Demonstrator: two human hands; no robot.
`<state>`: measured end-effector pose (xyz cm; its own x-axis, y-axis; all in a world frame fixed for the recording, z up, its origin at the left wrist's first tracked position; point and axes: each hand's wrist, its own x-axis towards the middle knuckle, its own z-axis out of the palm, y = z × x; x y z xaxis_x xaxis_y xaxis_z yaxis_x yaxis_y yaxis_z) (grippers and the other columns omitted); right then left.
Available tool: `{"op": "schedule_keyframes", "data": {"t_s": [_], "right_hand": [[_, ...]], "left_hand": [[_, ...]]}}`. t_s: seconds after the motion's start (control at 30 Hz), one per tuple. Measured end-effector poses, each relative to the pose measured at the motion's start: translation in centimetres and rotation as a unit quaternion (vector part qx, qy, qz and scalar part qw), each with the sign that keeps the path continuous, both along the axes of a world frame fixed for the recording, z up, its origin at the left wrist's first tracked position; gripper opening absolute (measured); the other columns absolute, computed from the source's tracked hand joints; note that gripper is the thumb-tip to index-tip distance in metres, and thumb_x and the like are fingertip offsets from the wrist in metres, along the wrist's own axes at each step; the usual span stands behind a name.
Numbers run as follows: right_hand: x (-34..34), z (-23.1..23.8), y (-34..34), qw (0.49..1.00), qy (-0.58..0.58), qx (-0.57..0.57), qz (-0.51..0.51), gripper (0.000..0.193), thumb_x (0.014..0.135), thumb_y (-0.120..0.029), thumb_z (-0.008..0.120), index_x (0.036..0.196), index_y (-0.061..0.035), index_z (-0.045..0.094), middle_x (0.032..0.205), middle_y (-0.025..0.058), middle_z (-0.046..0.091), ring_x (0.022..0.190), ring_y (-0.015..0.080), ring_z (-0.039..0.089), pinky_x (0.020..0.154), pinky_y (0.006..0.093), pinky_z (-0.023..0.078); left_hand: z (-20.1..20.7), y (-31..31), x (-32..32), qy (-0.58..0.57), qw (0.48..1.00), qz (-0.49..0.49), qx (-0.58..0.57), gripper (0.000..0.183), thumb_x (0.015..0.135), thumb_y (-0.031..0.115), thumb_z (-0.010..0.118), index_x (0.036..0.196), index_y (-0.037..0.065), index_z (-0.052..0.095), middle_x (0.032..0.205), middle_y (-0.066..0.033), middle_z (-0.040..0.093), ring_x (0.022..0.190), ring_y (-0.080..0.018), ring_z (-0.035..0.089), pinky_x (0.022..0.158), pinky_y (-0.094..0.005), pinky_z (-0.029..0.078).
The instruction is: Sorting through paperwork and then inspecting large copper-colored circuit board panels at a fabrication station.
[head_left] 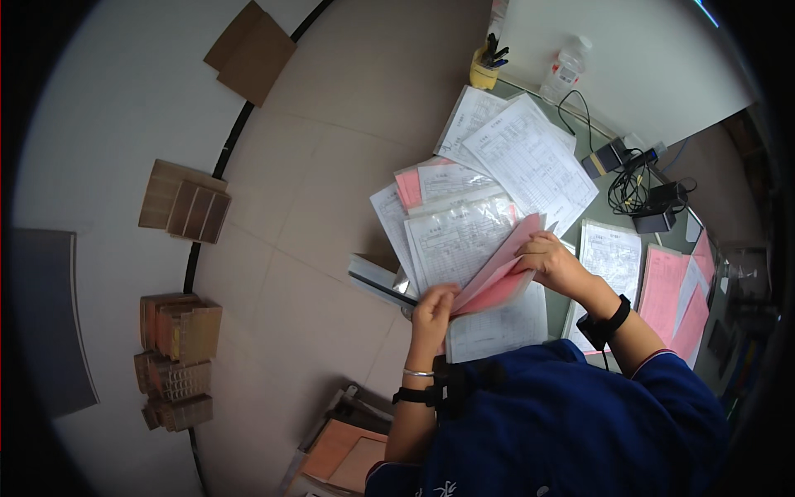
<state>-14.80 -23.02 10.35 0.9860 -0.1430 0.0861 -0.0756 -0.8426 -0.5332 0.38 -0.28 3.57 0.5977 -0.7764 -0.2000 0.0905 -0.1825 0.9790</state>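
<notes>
Head view: our right hand point(546, 258) pinches the right edge of thin pink paper sheets point(498, 287), right of the frame's centre. Our left hand point(433, 306) bends at their lower-left end; we cannot tell its grip. White printed forms in clear plastic sleeves point(461, 238) lie higher.

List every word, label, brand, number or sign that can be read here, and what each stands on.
White forms: headings and tables, too small and blurred to read.
Pink sheets in the right hand: no writing that I can make out.
Clear bottle: marks with some red, too small to read.
Blue shirt: white lettering near the picture's lower edge; I don't copy lettering out, so it stays unquoted.
</notes>
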Motion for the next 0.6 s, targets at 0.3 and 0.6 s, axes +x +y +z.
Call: {"op": "schedule_keyframes", "data": {"t_s": [0.3, 0.6], "right_hand": [[-1.0, 0.3, 0.9, 0.999, 0.008, 0.033, -0.016, 0.033, 0.059, 0.002, 0.071, 0.088, -0.0122, 0.065, 0.084, 0.0019, 0.061, 0.086, 0.0229, 0.058, 0.087, 0.0360, 0.041], [0.5, 0.9, 0.5, 0.992, 0.057, 0.079, -0.079, 0.100, 0.065, 0.006, 0.069, 0.147, -0.0156, 0.016, 0.085, 0.0070, 0.064, 0.083, 0.0252, 0.061, 0.084, 0.0372, 0.044]], "left_hand": [[-3.5, -0.6, 0.7, -0.008, 0.975, 0.169, 0.142, 0.041, 0.087, 0.012, 0.062, 0.124, 0.000, 0.048, 0.112, -0.0113, 0.052, 0.087, -0.0161, 0.053, 0.078, -0.0283, 0.045], [-0.6, -2.3, -1.5, -0.166, 0.976, 0.052, 0.133, 0.020, 0.079, 0.005, 0.068, 0.097, 0.001, 0.061, 0.090, -0.0084, 0.054, 0.074, -0.0164, 0.058, 0.065, -0.0263, 0.049]]}}
